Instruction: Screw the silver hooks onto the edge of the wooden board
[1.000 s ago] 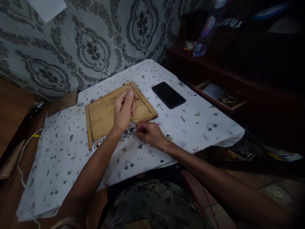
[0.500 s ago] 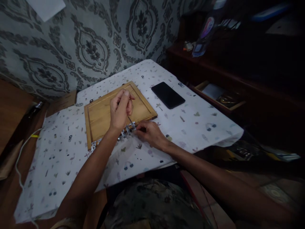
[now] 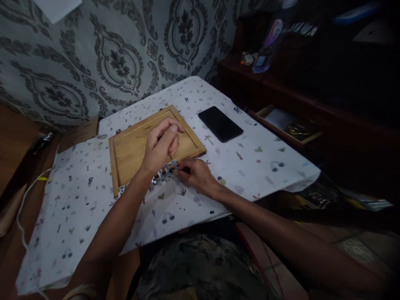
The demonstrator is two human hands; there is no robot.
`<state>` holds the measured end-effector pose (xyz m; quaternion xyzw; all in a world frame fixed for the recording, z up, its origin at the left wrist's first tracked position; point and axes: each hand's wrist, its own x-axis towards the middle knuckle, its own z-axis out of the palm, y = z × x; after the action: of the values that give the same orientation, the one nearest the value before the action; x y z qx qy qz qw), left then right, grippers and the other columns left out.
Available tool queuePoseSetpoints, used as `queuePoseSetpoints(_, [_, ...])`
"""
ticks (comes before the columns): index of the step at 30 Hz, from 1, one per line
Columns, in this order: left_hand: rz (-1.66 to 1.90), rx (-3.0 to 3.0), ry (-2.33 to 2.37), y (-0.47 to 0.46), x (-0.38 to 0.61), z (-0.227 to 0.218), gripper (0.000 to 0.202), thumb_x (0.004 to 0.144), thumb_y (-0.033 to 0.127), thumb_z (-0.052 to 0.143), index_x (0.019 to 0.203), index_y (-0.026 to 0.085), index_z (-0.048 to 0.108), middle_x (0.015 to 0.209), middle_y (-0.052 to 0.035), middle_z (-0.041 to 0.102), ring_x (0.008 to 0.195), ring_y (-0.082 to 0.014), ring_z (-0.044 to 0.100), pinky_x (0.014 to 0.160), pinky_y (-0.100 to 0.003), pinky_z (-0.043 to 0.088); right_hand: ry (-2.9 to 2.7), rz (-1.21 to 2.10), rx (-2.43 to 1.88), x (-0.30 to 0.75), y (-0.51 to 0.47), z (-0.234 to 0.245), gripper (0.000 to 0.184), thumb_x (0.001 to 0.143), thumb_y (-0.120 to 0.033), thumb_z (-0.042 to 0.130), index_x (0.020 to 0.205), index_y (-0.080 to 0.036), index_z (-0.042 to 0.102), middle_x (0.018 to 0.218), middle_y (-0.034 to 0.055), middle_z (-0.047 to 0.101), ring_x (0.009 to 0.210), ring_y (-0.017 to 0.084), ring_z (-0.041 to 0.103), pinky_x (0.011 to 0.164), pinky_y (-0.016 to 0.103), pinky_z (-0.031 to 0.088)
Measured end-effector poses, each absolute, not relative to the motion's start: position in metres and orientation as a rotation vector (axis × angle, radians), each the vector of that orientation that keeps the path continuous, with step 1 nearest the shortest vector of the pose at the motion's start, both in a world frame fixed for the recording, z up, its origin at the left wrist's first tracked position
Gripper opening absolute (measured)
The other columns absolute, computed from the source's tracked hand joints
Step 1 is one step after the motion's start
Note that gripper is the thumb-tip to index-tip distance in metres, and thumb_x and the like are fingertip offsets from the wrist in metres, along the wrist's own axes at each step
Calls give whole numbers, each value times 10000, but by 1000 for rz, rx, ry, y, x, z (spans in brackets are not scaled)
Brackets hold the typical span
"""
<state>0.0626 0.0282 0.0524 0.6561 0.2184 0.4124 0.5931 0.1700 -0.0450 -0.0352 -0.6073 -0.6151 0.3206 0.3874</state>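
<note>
A wooden framed panel (image 3: 131, 156) lies on the patterned tablecloth, with a row of shiny metal hinge-like pieces (image 3: 167, 170) along its near edge. Above this edge my left hand (image 3: 161, 143) is closed around a thin-shafted tool, perhaps a screwdriver; its handle is hidden in the fist. The dark shaft (image 3: 171, 158) points down at one of the metal pieces. My right hand (image 3: 197, 175) rests low at the panel's near right part, thumb and fingers pinched on the end of that metal piece.
Right of the panel lies a black phone (image 3: 220, 123). An open drawer (image 3: 287, 125) and a plastic bottle (image 3: 270, 43) are at the dark desk on the right. A cardboard piece (image 3: 78, 135) sits at the table's left back, and a white cable (image 3: 22, 225) runs down the left side.
My left hand has turned slightly at the wrist, its fingers shifting a little right over the tool. My right hand stays at the same metal piece. The view has shifted slightly.
</note>
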Motion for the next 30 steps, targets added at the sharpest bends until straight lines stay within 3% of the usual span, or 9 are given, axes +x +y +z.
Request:
queuePoseSetpoints(4, [794, 1512, 464, 32, 57, 56, 278, 827, 442, 754, 870, 190, 646, 446, 121, 273, 374, -47, 177, 418, -202, 183, -1589, 805, -1550, 171, -45, -35, 112, 821, -210, 719, 712, -192, 698, 750, 10, 695, 685, 139, 569, 659, 272, 385])
queuePoseSetpoints(11, [1309, 1372, 747, 33, 59, 50, 376, 859, 574, 720, 784, 220, 614, 534, 68, 390, 434, -85, 340, 427, -231, 300, -1604, 828, -1555, 172, -46, -33, 82, 841, -199, 711, 762, -182, 722, 788, 24, 715, 734, 147, 608, 680, 265, 394])
queuePoseSetpoints(16, [1334, 1327, 732, 29, 63, 46, 425, 899, 629, 646, 798, 219, 601, 483, 101, 268, 381, -73, 202, 384, -225, 192, -1591, 861, -1590, 171, -47, -29, 72, 845, -192, 724, 775, -179, 734, 806, 26, 722, 726, 145, 605, 674, 263, 385])
queuePoseSetpoints(22, [1079, 1406, 641, 39, 60, 50, 318, 909, 501, 676, 795, 209, 624, 440, 117, 206, 366, -61, 131, 386, -203, 161, -1589, 849, -1610, 171, -46, -28, 82, 846, -222, 726, 772, -189, 737, 780, 20, 715, 709, 149, 591, 660, 268, 381])
queuePoseSetpoints(28, [1277, 1382, 723, 29, 61, 52, 329, 904, 505, 702, 790, 206, 623, 539, 59, 416, 446, -88, 378, 447, -217, 348, -1577, 873, -1599, 171, -46, -30, 71, 852, -209, 720, 785, -187, 732, 801, 29, 716, 731, 151, 607, 681, 269, 398])
queuePoseSetpoints(30, [1349, 1355, 733, 24, 64, 50, 338, 886, 517, 722, 792, 210, 615, 557, 60, 415, 461, -89, 383, 457, -218, 355, -1581, 864, -1600, 171, -46, -30, 71, 850, -212, 724, 782, -190, 730, 789, 27, 708, 721, 150, 596, 671, 269, 390])
